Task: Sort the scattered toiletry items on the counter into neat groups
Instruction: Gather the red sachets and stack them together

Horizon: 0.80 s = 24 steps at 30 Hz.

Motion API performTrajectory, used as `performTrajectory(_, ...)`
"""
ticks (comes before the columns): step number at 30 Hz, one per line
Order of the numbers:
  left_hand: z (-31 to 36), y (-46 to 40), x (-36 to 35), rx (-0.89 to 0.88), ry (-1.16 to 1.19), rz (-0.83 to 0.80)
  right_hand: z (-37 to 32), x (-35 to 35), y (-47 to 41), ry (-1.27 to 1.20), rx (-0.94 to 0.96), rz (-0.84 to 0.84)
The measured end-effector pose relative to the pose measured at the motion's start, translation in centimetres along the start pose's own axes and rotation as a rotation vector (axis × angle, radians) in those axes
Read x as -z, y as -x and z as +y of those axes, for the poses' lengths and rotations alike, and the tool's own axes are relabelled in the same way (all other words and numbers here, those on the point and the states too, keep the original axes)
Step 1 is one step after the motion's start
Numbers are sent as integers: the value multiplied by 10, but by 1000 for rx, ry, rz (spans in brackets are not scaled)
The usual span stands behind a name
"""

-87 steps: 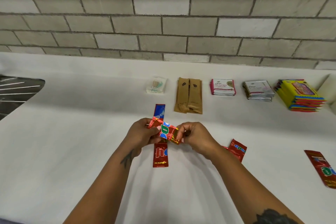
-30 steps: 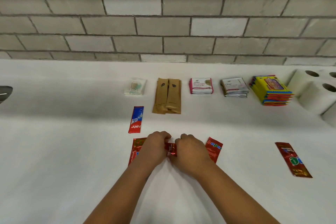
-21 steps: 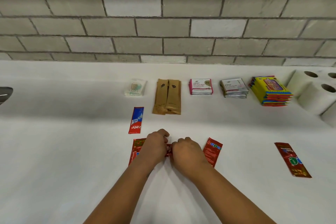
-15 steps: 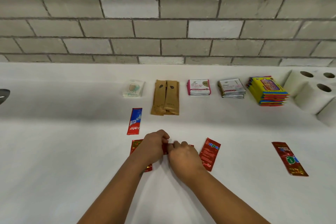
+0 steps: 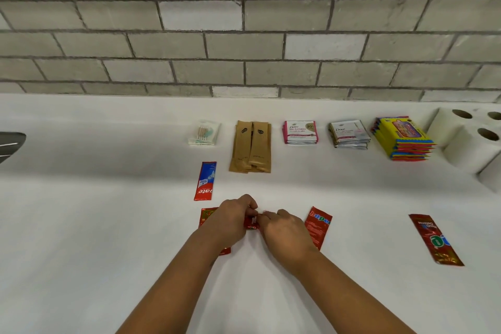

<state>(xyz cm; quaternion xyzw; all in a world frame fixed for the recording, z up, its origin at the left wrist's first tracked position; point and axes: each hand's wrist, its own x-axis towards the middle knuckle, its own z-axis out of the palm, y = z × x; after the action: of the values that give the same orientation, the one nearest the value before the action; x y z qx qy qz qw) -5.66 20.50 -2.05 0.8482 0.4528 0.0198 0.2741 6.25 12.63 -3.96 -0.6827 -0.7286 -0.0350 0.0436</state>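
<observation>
1. Both hands have come down from mid-air to the bench: my left hand (image 5: pixel 233 221) and right hand (image 5: pixel 284 230) pinch one small red sachet (image 5: pixel 251 222) between curled fingertips, now low near the front.
2. That suggests I'm flattening or folding it (hard to tell which) before grouping.
3. Loose red sachets flank the hands: one under the left (image 5: pixel 207 215), one beside the right (image 5: pixel 317 225), another far right (image 5: pixel 433 238).
4. Open bench (image 5: pixel 95 225) lies left; the back row is well apart.
</observation>
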Motion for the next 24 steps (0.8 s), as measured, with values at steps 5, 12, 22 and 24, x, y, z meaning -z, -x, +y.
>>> performTrajectory(5, -2, 2, 1, -9, 2, -6, -4, -8, 5, 33, 11, 33)
performTrajectory(12, -4, 0, 10, 2, 414, 223, 5, 20, -8, -488, -369, 153)
performTrajectory(22, -15, 1, 39, 187, 508, 312, -5, 22, -22, -1187, -543, -108)
performTrajectory(24, -22, 0, 41, 198, 450, 327, -17, 20, -24, -1215, -526, -126)
